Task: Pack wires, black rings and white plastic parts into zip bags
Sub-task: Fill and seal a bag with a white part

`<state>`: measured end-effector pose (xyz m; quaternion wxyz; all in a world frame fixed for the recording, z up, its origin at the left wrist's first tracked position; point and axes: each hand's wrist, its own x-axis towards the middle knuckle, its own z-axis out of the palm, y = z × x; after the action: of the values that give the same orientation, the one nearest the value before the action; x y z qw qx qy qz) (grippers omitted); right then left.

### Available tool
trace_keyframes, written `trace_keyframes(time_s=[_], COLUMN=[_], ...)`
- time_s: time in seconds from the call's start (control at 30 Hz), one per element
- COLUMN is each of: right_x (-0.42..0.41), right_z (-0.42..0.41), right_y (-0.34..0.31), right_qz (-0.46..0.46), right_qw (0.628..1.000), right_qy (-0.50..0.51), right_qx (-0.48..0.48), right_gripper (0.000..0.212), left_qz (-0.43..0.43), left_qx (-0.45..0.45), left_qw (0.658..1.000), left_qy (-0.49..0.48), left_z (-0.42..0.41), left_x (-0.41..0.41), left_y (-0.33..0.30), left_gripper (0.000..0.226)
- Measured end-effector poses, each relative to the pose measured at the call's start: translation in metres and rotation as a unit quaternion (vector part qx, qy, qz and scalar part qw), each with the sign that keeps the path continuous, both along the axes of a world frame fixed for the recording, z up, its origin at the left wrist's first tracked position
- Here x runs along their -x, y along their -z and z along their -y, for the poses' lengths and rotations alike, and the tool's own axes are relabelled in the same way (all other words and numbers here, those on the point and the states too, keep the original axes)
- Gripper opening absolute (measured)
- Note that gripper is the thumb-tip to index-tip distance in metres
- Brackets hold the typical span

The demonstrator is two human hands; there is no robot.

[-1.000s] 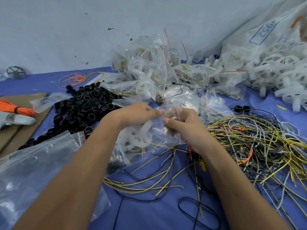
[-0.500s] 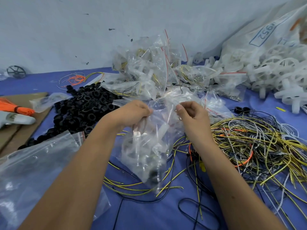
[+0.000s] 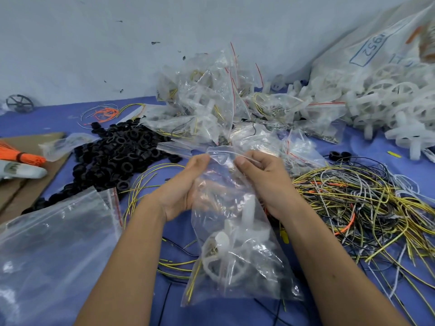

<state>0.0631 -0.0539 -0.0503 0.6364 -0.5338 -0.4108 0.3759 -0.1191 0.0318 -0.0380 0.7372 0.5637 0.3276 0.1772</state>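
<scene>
A clear zip bag [image 3: 237,255] hangs between my hands over the blue table. Inside it are a white plastic wheel part [image 3: 226,252], yellow wire and something dark at the bottom. My left hand [image 3: 186,184] pinches the bag's top edge at its left. My right hand [image 3: 261,177] pinches the same edge at its right. Black rings [image 3: 117,156] lie in a heap to the left. Tangled wires [image 3: 353,203] in yellow, black, white and orange spread to the right. Loose white plastic parts [image 3: 386,111] are piled at the back right.
Filled zip bags [image 3: 211,109] are heaped at the back centre against the wall. A stack of empty zip bags [image 3: 54,243] lies at front left. Cardboard [image 3: 26,175] with an orange bundle [image 3: 21,156] sits at the left edge. A large white sack [image 3: 376,43] leans at the back right.
The bag was bunched between my hands near the table. It has been lifted and now hangs down full length, with both hands pinching its top edge.
</scene>
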Motion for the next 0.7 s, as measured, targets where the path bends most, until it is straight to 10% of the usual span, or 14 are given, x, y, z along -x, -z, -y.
trace_keyframes(time_s=[0.33,0.7], right_x=[-0.010,-0.014], right_z=[0.001,-0.004], right_y=[-0.007,0.005], right_qz=[-0.003,0.169], right_qw=[0.998,0.972], right_qy=[0.067,0.164], right_qx=[0.004,-0.011], right_gripper=[0.061,0.018], left_qz=[0.149,0.109], left_qx=[-0.025,-0.119], left_qw=[0.988,0.974], left_qy=[-0.014,-0.162], left_z=[-0.013,-0.017], left_x=[0.022,0.012], left_y=[0.009,0.019], left_gripper=[0.032,0.025])
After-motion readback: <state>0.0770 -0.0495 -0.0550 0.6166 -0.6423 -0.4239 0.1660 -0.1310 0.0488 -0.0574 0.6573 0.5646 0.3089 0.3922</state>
